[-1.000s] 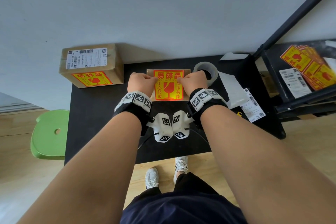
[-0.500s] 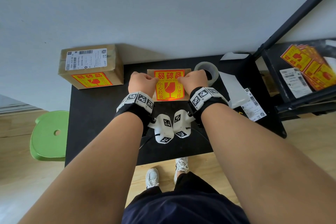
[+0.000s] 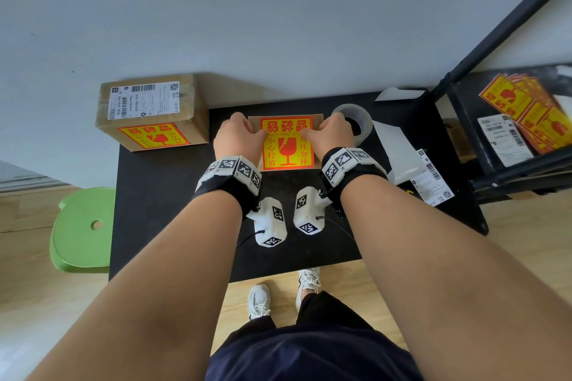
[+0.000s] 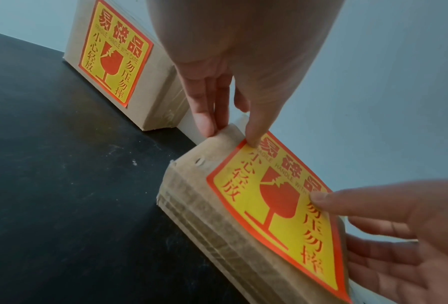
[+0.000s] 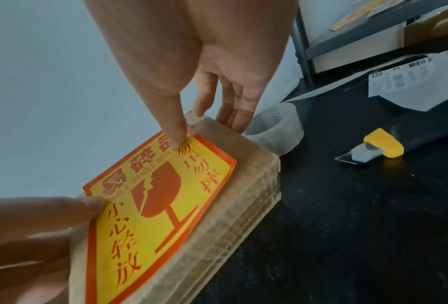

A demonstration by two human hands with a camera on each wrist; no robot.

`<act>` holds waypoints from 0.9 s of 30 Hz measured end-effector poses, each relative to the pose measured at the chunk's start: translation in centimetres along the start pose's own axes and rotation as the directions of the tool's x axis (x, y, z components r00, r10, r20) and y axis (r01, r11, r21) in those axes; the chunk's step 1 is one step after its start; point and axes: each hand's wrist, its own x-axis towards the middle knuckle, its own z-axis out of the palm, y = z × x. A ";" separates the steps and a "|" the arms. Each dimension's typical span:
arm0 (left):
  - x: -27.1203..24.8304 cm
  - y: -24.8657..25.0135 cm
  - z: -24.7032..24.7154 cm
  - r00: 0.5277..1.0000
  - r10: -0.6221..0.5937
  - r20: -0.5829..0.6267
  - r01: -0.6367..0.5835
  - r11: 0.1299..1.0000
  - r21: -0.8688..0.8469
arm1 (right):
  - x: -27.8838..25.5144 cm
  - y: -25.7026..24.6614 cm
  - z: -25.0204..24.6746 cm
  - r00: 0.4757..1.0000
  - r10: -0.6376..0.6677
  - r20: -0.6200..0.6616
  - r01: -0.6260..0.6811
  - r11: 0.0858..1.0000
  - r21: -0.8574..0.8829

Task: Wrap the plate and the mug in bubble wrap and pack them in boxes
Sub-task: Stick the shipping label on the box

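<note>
A small taped cardboard box (image 3: 318,145) lies at the back middle of the black table (image 3: 173,201). A yellow and red fragile sticker (image 3: 286,143) covers its top. My left hand (image 3: 244,137) sits at the box's left side, its thumb (image 4: 252,137) pressing the sticker's far left corner and its straight fingers (image 4: 204,121) touching the box's end. My right hand (image 3: 328,134) mirrors it, thumb (image 5: 175,139) on the sticker's far right part, fingers (image 5: 233,115) straight against the far side. No plate or mug shows.
A larger sealed box (image 3: 151,111) with a shipping label and fragile sticker stands at the back left. A clear tape roll (image 3: 356,124), white backing paper (image 3: 393,148), a shipping label (image 3: 431,182) and a yellow utility knife (image 5: 373,148) lie to the right. A black shelf (image 3: 510,170) holds more stickers; a green stool (image 3: 83,232) stands to the left.
Both hands stay on the small box with the thumbs pressing the sticker. They have shifted only slightly.
</note>
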 end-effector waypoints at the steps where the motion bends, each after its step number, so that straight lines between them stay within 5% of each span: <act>1: -0.2 0.1 0.1 1.000 0.007 -0.006 -0.007 1.000 0.000 | -0.1 0.0 -0.1 1.000 0.009 -0.011 -0.008 0.999 0.046; 5: -0.5 0.2 0.2 0.999 -0.032 -0.025 0.030 0.995 -0.097 | -0.8 -0.5 -0.5 0.999 0.046 -0.015 -0.043 0.989 0.143; 12: -0.6 -0.3 0.3 0.986 -0.160 0.036 0.164 0.971 -0.176 | -1.2 0.0 -0.5 0.993 -0.080 0.085 0.073 0.993 0.090; 20: -0.5 -1.6 0.7 0.972 -0.228 0.060 0.234 0.962 -0.142 | -0.5 0.9 0.5 0.990 -0.081 0.119 0.083 0.996 -0.012; 24: -1.0 -1.5 1.0 0.986 -0.163 0.020 0.164 0.973 -0.163 | -0.9 0.8 0.7 0.993 -0.086 0.082 0.087 0.996 -0.007; 27: -1.7 -1.3 1.2 0.996 0.078 -0.042 -0.080 0.995 -0.051 | -1.6 0.8 1.1 0.990 -0.119 0.070 0.118 0.993 0.018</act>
